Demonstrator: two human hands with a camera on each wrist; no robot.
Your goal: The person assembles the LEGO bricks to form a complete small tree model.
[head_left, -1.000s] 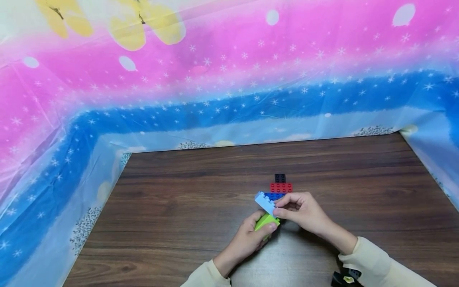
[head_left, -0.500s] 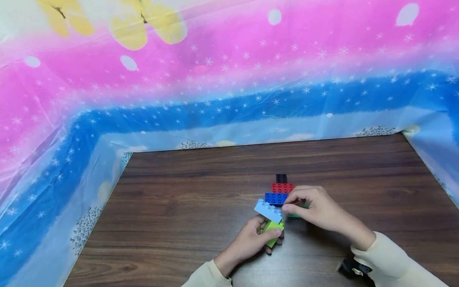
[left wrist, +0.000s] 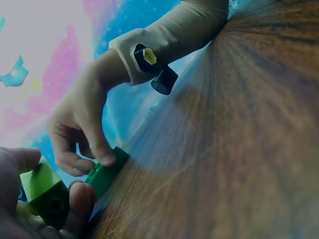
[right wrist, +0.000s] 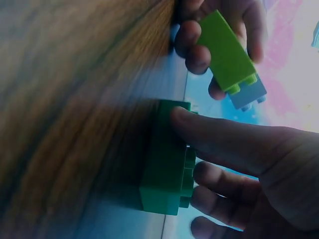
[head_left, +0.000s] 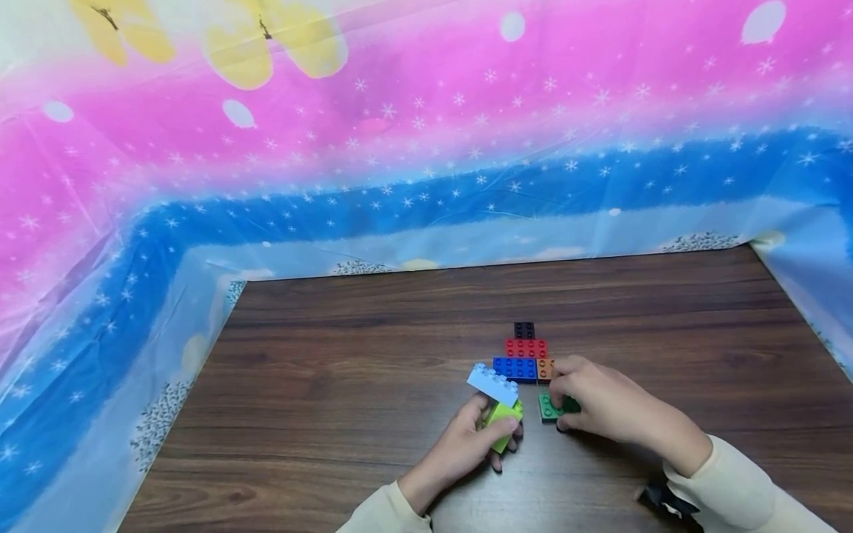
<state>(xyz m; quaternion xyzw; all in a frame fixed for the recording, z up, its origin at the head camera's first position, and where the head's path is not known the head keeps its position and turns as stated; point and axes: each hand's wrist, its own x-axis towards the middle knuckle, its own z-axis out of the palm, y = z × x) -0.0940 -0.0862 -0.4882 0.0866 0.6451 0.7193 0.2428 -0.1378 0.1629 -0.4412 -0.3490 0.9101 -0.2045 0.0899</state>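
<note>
My left hand (head_left: 460, 443) grips a lime green toy building brick (head_left: 503, 428) between thumb and fingers. A light blue brick (head_left: 492, 385) is joined to it at an angle, sticking out past the fingertips. Both are held above the table. To the right, my right hand (head_left: 603, 400) pinches a dark green brick (right wrist: 164, 164) low at the tabletop, its thumb against the side of the brick and the other fingers by the studs. In the head view, that hand covers the right part of the dark green brick.
Beyond the hands lie a blue brick (head_left: 514, 369) with an orange brick (head_left: 544, 369) beside it, a red brick (head_left: 526, 348) and a small black brick (head_left: 523, 330), lined up in rows. A patterned cloth (head_left: 426, 222) stands along the back of the wooden table (head_left: 333, 385).
My right hand has left the light blue brick and moved right and down to the dark green brick, uncovering the blue and orange bricks. The left hand keeps its hold, slightly turned.
</note>
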